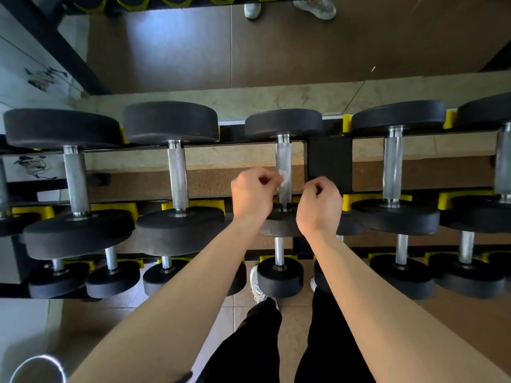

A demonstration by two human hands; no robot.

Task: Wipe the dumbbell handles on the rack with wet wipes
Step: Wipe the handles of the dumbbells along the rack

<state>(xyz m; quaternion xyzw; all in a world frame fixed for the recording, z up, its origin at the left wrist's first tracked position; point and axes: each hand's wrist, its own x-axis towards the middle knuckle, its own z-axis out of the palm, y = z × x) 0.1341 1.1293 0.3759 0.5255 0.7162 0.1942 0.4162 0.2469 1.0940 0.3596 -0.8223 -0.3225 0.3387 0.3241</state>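
Just between hands (253, 194) (319, 203): dumbbell handle (283, 158), wet wipe (284, 176).

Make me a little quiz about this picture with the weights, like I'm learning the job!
1. True or false: the left hand pinches a white wipe.
2. The wipe is held at: A) a dumbbell handle, B) the floor, C) a shoe.
3. Fill in: the rack's cradles are coloured ____.
Key: 1 true; 2 A; 3 yellow.
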